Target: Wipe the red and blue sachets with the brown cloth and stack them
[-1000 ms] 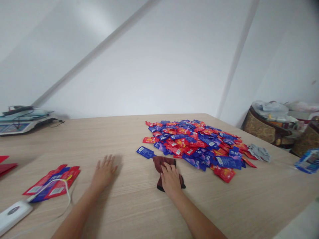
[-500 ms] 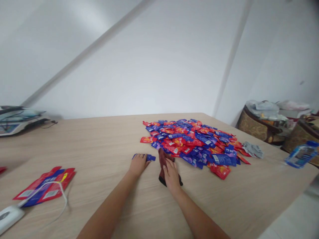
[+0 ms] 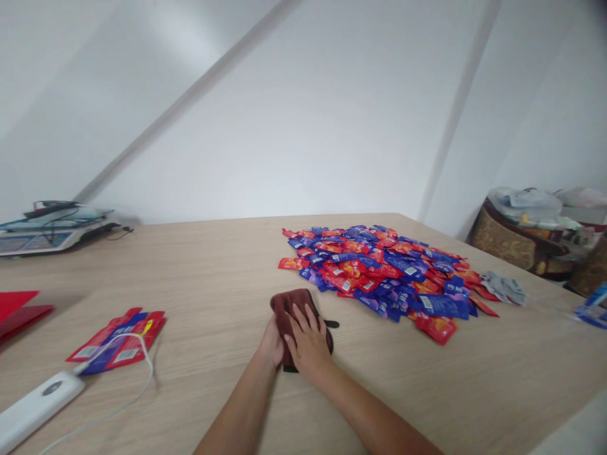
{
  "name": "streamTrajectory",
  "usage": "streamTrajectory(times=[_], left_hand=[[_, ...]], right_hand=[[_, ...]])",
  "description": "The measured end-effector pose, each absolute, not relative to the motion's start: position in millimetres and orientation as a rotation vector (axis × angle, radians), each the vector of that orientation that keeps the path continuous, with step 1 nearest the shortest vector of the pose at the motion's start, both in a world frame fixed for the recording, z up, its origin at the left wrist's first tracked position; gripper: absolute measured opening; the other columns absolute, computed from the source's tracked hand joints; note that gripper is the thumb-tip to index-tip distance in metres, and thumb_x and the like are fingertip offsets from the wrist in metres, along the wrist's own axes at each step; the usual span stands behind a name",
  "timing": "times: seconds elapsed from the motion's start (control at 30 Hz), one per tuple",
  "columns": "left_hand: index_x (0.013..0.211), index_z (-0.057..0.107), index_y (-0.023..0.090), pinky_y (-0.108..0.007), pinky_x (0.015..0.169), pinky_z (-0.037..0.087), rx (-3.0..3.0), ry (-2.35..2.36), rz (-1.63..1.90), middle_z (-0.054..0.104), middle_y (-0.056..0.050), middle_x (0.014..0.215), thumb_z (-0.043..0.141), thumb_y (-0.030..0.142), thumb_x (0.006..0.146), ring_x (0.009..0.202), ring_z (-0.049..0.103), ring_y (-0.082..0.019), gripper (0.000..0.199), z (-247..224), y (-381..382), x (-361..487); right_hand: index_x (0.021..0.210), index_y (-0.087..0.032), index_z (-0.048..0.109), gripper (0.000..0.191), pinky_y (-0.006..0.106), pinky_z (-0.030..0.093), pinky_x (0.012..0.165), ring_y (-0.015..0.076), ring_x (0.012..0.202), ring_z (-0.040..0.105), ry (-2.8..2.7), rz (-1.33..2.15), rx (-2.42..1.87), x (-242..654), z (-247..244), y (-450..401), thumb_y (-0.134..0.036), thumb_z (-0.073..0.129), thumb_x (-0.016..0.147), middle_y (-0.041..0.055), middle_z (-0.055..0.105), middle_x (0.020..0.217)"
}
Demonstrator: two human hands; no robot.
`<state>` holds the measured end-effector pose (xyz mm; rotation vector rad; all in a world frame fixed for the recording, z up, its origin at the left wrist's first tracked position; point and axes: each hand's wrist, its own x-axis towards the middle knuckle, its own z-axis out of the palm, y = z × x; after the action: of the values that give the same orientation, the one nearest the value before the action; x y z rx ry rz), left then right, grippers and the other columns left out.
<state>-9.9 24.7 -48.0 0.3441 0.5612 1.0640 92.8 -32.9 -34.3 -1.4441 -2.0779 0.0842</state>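
Maroon cloth w/ black edging (image 3: 290, 300) on the wood-look table (image 3: 213, 272), approx centre, just nearside-L of the big heap of red & blue sachets (image 3: 374, 268), not touching it. R hand (image 3: 306, 341) lies palm-down on top of the cloth, fingers extended & a bit spread, pressing rather than gripping. L hand (image 3: 272, 343) is at the cloth's L side, fingers hidden under/behind it; can't tell how far closed, or if it has hold of anything. Small black tab (image 3: 332, 324) sticks out R of the cloth, by the R fingertips.

Heap's near edge: red sachet (image 3: 436, 328) w/ a blue one behind; crumpled grey fabric (image 3: 505, 289) lies just R of heap. Table's L side: few red & blue pouches (image 3: 88, 354) lying flat, white cable (image 3: 152, 373) looped over them from a white handheld-type device (image 3: 40, 404); red folded sheet (image 3: 19, 325) at L edge, scale (image 3: 61, 243) w/ stuff on top further back
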Motion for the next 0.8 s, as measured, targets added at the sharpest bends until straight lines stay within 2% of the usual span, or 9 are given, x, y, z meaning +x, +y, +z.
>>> streamTrajectory(times=[0.1,0.23,0.4,0.57,0.73,0.8], left_hand=[[0.108,0.060,0.011,-0.034,0.079,0.051,0.369,0.575,1.043,0.069,-0.014,0.095,0.040,0.043,0.088,0.092,0.065,-0.023,0.043,-48.0,26.4,-9.2],[0.112,0.057,0.010,-0.028,0.075,0.053,0.384,0.606,1.071,0.069,-0.012,0.092,0.042,0.041,0.088,0.086,0.066,-0.020,0.042,-41.4,31.4,-8.6],[0.106,0.058,0.010,-0.025,0.061,0.054,0.423,0.667,1.099,0.068,-0.007,0.074,0.047,0.030,0.088,0.059,0.065,-0.015,0.029,-38.0,25.8,-5.4],[0.106,0.056,0.007,-0.030,0.066,0.054,0.490,0.807,1.112,0.069,-0.011,0.076,0.048,0.009,0.082,0.064,0.067,-0.019,0.025,-38.4,21.1,-7.0],[0.104,0.055,0.007,-0.030,0.064,0.054,0.439,0.838,1.121,0.068,-0.009,0.074,0.044,0.011,0.084,0.061,0.066,-0.017,0.023,-41.5,27.1,-8.4],[0.103,0.055,0.007,-0.028,0.065,0.054,0.382,0.792,1.124,0.067,-0.009,0.076,0.041,0.011,0.085,0.062,0.065,-0.016,0.023,-43.7,30.7,-9.8]], right_hand=[[0.136,-0.028,0.039,0.045,0.049,0.021,0.102,0.0268,0.135,0.019,-2.078,0.068,-1.542,88.4,-38.1,-19.5,-0.032,0.037,0.091,0.0004,0.030,0.148],[0.130,-0.028,0.045,0.041,0.045,0.027,0.097,0.0264,0.127,0.030,-2.053,0.097,-1.591,90.3,-32.2,-6.1,-0.030,0.038,0.090,0.0015,0.040,0.142],[0.125,-0.031,0.050,0.040,0.037,0.033,0.090,0.0232,0.116,0.039,-2.050,0.241,-1.642,112.6,-29.1,3.9,-0.022,0.042,0.087,-0.0016,0.047,0.136],[0.122,-0.027,0.055,0.042,0.037,0.033,0.090,0.0249,0.111,0.042,-2.056,0.124,-1.757,154.4,-24.6,7.7,-0.015,0.043,0.084,0.0016,0.052,0.130],[0.135,-0.030,0.040,0.053,0.037,0.032,0.095,0.0226,0.116,0.040,-2.038,0.132,-1.577,141.6,-12.1,9.1,-0.015,0.039,0.085,-0.0003,0.046,0.136],[0.134,-0.033,0.040,0.056,0.039,0.032,0.096,0.0226,0.120,0.037,-2.110,0.194,-1.496,122.6,-14.4,8.0,-0.012,0.039,0.082,-0.0033,0.044,0.139]])
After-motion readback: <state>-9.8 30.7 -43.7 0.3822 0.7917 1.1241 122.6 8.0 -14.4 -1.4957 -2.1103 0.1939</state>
